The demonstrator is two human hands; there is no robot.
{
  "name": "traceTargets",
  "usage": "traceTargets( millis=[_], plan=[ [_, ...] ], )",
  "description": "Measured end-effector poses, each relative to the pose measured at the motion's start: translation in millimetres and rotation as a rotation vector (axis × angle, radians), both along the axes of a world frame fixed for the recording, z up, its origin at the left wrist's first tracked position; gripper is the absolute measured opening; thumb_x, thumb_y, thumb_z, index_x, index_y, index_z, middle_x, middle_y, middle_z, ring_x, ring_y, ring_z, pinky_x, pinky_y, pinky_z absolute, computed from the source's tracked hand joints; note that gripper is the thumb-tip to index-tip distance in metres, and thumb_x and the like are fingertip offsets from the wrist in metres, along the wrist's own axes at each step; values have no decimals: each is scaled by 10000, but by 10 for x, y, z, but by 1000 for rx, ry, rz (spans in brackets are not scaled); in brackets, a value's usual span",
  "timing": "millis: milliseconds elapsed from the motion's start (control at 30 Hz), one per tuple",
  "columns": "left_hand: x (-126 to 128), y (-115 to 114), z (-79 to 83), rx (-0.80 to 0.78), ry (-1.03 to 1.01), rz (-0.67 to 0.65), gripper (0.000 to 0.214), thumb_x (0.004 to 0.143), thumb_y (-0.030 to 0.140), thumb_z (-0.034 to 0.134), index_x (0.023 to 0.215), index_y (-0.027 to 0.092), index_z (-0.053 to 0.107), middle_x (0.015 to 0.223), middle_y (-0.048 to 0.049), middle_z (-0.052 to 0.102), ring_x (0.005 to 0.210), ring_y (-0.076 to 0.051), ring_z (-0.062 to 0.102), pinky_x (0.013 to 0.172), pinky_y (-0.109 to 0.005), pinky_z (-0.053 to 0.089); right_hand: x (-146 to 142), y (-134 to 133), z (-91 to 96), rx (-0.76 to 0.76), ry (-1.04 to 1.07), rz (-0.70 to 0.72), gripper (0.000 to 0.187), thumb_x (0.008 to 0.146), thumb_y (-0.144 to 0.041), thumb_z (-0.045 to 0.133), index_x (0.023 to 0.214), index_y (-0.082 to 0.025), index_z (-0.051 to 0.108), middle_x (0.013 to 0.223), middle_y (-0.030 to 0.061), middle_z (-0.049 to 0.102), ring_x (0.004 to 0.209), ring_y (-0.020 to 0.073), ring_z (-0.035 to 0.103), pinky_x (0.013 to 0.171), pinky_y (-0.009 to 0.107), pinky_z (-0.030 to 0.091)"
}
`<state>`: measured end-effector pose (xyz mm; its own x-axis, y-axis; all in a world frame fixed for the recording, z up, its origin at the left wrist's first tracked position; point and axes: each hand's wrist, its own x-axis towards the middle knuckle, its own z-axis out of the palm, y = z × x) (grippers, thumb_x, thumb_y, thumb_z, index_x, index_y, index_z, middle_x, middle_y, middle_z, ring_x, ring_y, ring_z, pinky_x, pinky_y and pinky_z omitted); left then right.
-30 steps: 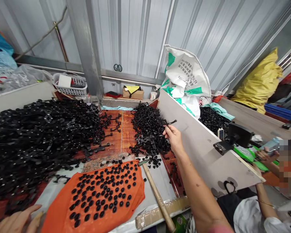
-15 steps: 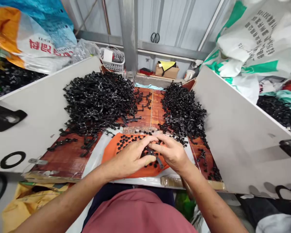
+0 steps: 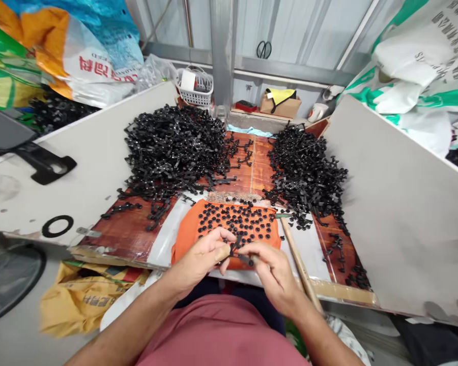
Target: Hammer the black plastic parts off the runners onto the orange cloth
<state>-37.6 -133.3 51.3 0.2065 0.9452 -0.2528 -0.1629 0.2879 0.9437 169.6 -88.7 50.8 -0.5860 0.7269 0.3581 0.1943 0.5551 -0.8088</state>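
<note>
My left hand (image 3: pixel 208 249) pinches one end of a black plastic piece (image 3: pixel 237 245) low over the near part of an orange cloth pad (image 3: pixel 185 238). From the other side, the thumb and fingers of my right hand (image 3: pixel 273 269) grip the same piece's lower right part. The fingers partly cover it, so its full shape is hidden. Small round black parts (image 3: pixel 247 227) stand on the pad in rough rows, just beyond my fingers. Right of the pad lies a long wooden handle (image 3: pixel 299 262), partly behind my right forearm.
Large heaps of black plastic pieces flank the board, a left heap (image 3: pixel 175 152) and a right heap (image 3: pixel 309 173). Outside them stand a left pale panel (image 3: pixel 110 147) and a right pale panel (image 3: pixel 377 203). At the back are a white basket (image 3: pixel 196 96) and a cardboard box (image 3: pixel 286 108).
Both hands have drawn back toward my body with the black piece, uncovering the rows of round parts and the wooden handle. The view has shifted, so the scene sits further right.
</note>
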Motion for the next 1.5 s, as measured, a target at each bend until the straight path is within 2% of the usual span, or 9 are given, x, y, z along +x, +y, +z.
traceTargets(
  millis=[267, 500, 633, 767, 900, 1000, 1133, 1300, 1500],
  plan=[
    [-140, -439, -238, 44, 413, -85, 304, 1014, 473, 470, 944, 202, 589, 824, 6, 613, 752, -142, 544, 713, -268, 428, -160, -591, -176, -177, -18, 153, 362, 880, -49, 528, 1138, -265, 660, 1000, 25, 709, 899, 164, 686, 830, 273, 562],
    [7, -777, -381, 218, 981, 83, 313, 1053, 367, 330, 971, 246, 607, 973, -49, 731, 923, -237, 644, 876, -393, 458, -263, -727, -577, -98, 43, 126, 454, 882, -41, 556, 1266, -265, 648, 1265, 96, 684, 1186, 224, 656, 1022, 377, 565],
    [77, -816, -459, 285, 990, 79, 264, 1029, 302, 395, 1092, 245, 645, 1134, -70, 720, 1049, -240, 642, 935, -393, 473, -329, -747, -732, -223, 71, 9, 328, 882, -67, 564, 1119, -257, 686, 1122, 70, 693, 853, 160, 693, 749, 284, 618],
    [-50, -738, -476, 280, 1037, 79, 361, 1035, 337, 360, 772, 222, 579, 810, -42, 632, 803, -207, 599, 753, -336, 442, -409, -811, -731, -387, 79, -13, 334, 832, -112, 642, 1126, -257, 579, 1001, 11, 638, 685, 111, 632, 582, 218, 573],
    [-440, -549, -425, 270, 1134, 184, 413, 1026, 403, 347, 671, 223, 459, 715, -21, 524, 726, -193, 536, 703, -326, 377, -177, -617, -618, -118, -11, -74, 399, 927, -192, 656, 1298, -267, 527, 1055, 38, 685, 770, 146, 696, 740, 290, 598],
    [-685, -408, -441, 248, 1131, 145, 407, 1012, 419, 340, 668, 226, 441, 703, -17, 521, 725, -193, 543, 705, -320, 371, 295, -290, -620, 297, -271, -374, 222, 998, -258, 604, 1219, -250, 619, 1043, 68, 717, 908, 218, 703, 851, 363, 558],
    [-743, -301, -546, 248, 1124, 45, 410, 1010, 425, 316, 682, 227, 461, 714, -23, 538, 749, -203, 554, 721, -322, 379, 923, 61, -769, 506, -815, -666, 328, 1017, -400, 562, 1205, -153, 668, 1023, 150, 705, 942, 325, 656, 806, 429, 515],
    [-695, -245, -645, 280, 1153, 21, 428, 1019, 428, 304, 675, 229, 461, 709, -22, 538, 733, -200, 542, 703, -326, 374, 1072, 191, -865, 285, -1124, -704, 408, 1017, -515, 523, 1183, -159, 633, 1071, 144, 713, 894, 298, 680, 630, 356, 439],
    [-736, -218, -688, 276, 1224, -11, 421, 1026, 414, 309, 677, 229, 456, 721, -34, 551, 750, -213, 549, 717, -344, 370, 992, 318, -791, -35, -1198, -738, 342, 1025, -459, 424, 1128, -199, 621, 1066, 129, 742, 804, 269, 702, 605, 334, 381]
  ],
)
